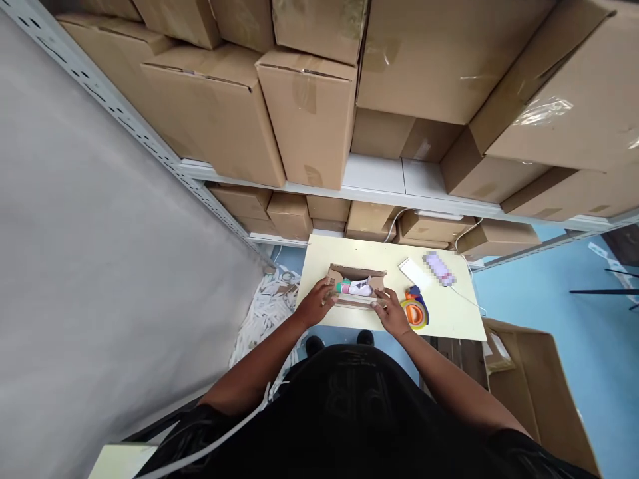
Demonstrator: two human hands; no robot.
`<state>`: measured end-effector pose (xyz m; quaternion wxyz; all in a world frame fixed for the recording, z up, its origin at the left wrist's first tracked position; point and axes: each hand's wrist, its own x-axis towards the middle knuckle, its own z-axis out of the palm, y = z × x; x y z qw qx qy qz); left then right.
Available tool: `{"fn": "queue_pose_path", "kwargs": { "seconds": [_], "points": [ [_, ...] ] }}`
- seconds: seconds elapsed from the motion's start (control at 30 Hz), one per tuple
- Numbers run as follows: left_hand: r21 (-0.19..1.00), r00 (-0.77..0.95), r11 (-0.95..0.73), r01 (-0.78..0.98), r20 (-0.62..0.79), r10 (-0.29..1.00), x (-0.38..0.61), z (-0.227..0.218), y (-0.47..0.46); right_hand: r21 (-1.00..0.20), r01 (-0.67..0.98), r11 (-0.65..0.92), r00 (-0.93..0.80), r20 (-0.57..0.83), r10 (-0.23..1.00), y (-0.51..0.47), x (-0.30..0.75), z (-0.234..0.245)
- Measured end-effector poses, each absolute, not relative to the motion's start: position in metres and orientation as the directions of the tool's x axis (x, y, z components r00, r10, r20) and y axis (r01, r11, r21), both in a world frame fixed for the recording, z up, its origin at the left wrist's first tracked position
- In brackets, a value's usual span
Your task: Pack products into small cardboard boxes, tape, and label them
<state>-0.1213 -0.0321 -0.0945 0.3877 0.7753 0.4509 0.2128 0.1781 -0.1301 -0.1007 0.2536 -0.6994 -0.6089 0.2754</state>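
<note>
A small open cardboard box (352, 303) rests on the pale yellow table, near the front edge. Inside it lie a small pink and green item (343, 287) and something wrapped in white (361, 287); I cannot make out their kinds. At the box's left end, my left hand (315, 305) grips the side wall and flap. My right hand (392, 314) grips the right front corner, thumb toward the front. Just right of that hand sits an orange and blue tape dispenser (415, 309) with a yellow-edged roll.
On the table (459, 309) are a white flat box (414, 273) and a blurred-out purple object (439, 268) with a cable. Shelves (369, 174) stacked with cartons (307, 120) rise behind. Shredded paper (264, 313) covers the floor at left; a large open carton (529, 379) stands at right.
</note>
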Motion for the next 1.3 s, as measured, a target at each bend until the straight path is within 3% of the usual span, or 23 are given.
{"fn": "queue_pose_path", "kwargs": {
  "seconds": [0.13, 0.33, 0.5, 0.6, 0.67, 0.73, 0.83, 0.93, 1.03, 1.17, 1.3],
  "points": [
    [0.751, 0.306, -0.235, 0.617, 0.046, 0.951, -0.106, -0.074, -0.006, -0.653, 0.744, -0.142, 0.149, -0.045, 0.988, -0.118, 0.178, -0.105],
    [0.710, 0.457, -0.305, 0.635, -0.027, 0.889, -0.089, -0.056, 0.010, -0.592, 0.761, -0.265, 0.226, -0.142, 0.964, -0.107, 0.177, -0.108],
    [0.526, 0.507, -0.484, 0.699, 0.113, 0.855, -0.089, -0.076, -0.024, -0.645, 0.704, -0.298, 0.173, -0.251, 0.952, -0.105, 0.185, -0.099],
    [0.376, 0.481, -0.491, 0.786, 0.126, 0.867, -0.084, -0.086, -0.035, -0.701, 0.663, -0.263, 0.086, -0.278, 0.957, -0.117, 0.215, -0.094],
    [0.303, 0.499, -0.506, 0.807, 0.108, 0.860, -0.078, -0.088, -0.035, -0.616, 0.718, -0.324, 0.190, -0.275, 0.943, -0.131, 0.245, -0.093],
    [0.268, 0.577, -0.572, 0.775, 0.069, 0.814, -0.073, -0.088, -0.031, -0.422, 0.772, -0.476, 0.395, -0.269, 0.878, -0.143, 0.275, -0.097],
    [0.272, 0.649, -0.622, 0.734, -0.010, 0.761, -0.065, -0.087, -0.027, -0.171, 0.704, -0.689, 0.579, -0.423, 0.697, -0.148, 0.310, -0.112],
    [0.323, 0.568, -0.520, 0.791, -0.072, 0.820, -0.054, -0.084, -0.025, -0.123, 0.656, -0.745, 0.551, -0.596, 0.584, -0.140, 0.325, -0.130],
    [0.444, 0.439, -0.352, 0.824, -0.107, 0.892, -0.044, -0.078, -0.023, -0.135, 0.673, -0.727, 0.528, -0.600, 0.601, -0.132, 0.323, -0.140],
    [0.691, 0.235, 0.010, 0.723, -0.260, 0.937, -0.042, -0.072, -0.013, -0.257, 0.671, -0.696, 0.547, -0.461, 0.698, -0.138, 0.310, -0.126],
    [0.817, 0.195, 0.444, 0.368, -0.535, 0.822, -0.052, -0.072, -0.004, -0.494, 0.707, -0.505, 0.469, -0.208, 0.859, -0.139, 0.286, -0.081]
  ]
}}
